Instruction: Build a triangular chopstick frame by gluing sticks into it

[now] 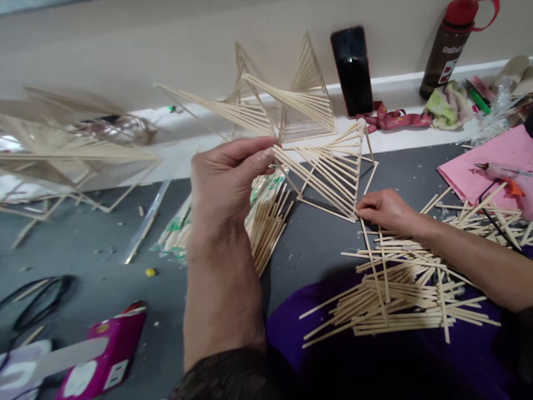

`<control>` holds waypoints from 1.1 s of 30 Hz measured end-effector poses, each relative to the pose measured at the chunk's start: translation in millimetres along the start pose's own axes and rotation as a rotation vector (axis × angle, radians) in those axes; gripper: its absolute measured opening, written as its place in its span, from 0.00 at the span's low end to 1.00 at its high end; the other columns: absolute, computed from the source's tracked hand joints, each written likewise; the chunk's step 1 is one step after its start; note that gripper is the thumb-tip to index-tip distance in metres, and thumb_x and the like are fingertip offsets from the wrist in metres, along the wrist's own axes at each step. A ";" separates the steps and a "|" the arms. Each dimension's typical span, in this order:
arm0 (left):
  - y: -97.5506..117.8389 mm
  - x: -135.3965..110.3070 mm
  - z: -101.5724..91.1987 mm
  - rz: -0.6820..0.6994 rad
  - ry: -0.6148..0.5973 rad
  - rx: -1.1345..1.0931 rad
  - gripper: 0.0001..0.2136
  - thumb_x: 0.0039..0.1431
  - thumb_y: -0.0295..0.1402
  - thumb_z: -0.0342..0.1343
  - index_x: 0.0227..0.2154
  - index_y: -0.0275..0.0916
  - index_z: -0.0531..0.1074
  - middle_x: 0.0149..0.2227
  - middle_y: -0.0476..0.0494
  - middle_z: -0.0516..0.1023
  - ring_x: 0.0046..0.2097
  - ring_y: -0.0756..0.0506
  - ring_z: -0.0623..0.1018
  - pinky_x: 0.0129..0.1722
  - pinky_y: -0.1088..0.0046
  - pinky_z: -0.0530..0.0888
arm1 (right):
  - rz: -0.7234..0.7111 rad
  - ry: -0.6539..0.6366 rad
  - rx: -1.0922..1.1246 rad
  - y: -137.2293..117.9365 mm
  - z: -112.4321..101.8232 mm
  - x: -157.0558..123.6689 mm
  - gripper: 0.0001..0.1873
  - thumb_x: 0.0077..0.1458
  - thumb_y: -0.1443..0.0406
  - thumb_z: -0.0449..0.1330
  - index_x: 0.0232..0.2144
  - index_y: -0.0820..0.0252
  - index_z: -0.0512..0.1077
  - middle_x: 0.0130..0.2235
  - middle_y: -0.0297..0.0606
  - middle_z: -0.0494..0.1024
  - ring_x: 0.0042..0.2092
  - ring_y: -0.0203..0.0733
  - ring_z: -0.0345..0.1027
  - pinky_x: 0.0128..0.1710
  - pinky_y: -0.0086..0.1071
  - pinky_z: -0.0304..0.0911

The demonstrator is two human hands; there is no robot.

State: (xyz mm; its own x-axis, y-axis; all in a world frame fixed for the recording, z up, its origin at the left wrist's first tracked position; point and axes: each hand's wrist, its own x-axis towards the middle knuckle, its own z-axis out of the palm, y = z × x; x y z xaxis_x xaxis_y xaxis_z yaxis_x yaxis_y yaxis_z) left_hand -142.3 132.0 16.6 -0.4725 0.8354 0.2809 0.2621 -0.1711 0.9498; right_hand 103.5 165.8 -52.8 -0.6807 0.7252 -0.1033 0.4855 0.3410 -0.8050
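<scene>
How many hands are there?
2: the left hand pinches the left corner of the held stick frame, and the right hand has its fingertips at the frame's lower right corner. I see no others.

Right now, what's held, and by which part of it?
A stick frame: the left hand pinches its upper-left corner; the right hand is at its lower-right corner, grip unclear.

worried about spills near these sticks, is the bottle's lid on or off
On: the red lid sits on top of the bottle, covering it.
</scene>
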 end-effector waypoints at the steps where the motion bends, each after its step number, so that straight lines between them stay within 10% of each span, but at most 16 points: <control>1: -0.1 0.1 -0.2 0.005 -0.004 -0.005 0.10 0.41 0.31 0.69 0.30 0.39 0.82 0.29 0.48 0.82 0.29 0.52 0.76 0.27 0.76 0.74 | -0.003 0.001 0.000 0.5 0.0 0.1 0.09 0.53 0.68 0.58 0.27 0.63 0.78 0.27 0.34 0.77 0.28 0.32 0.66 0.30 0.25 0.54; 17: -1.9 3.9 -3.7 0.029 -0.056 -0.074 0.18 0.39 0.34 0.72 0.37 0.38 0.81 0.34 0.45 0.82 0.35 0.48 0.78 0.31 0.74 0.75 | -0.016 0.016 -0.003 7.4 -6.7 -2.7 0.09 0.52 0.66 0.58 0.30 0.61 0.79 0.29 0.34 0.80 0.32 0.34 0.71 0.31 0.26 0.57; 24: 54.2 -27.5 7.7 0.171 0.188 0.173 0.04 0.46 0.33 0.64 0.26 0.48 0.82 0.23 0.53 0.78 0.25 0.50 0.73 0.24 0.73 0.70 | -0.475 0.094 -0.238 -17.0 -21.6 -18.2 0.13 0.62 0.64 0.53 0.37 0.60 0.77 0.37 0.38 0.81 0.38 0.34 0.72 0.37 0.27 0.61; 33: 61.3 -65.3 53.7 -0.152 -0.620 0.289 0.08 0.35 0.50 0.64 0.16 0.54 0.78 0.15 0.47 0.75 0.18 0.40 0.72 0.17 0.64 0.68 | -0.670 0.195 -0.996 -59.6 -58.3 -48.8 0.18 0.66 0.72 0.44 0.35 0.58 0.74 0.35 0.34 0.77 0.35 0.34 0.67 0.26 0.33 0.50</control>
State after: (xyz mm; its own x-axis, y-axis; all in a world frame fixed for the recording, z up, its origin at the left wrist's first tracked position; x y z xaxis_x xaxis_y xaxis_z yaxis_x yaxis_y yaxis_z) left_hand -50.2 95.1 49.0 0.0226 0.9976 -0.0648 0.4852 0.0457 0.8732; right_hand 139.8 144.9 34.3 -0.9061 0.2774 0.3195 0.3359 0.9308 0.1445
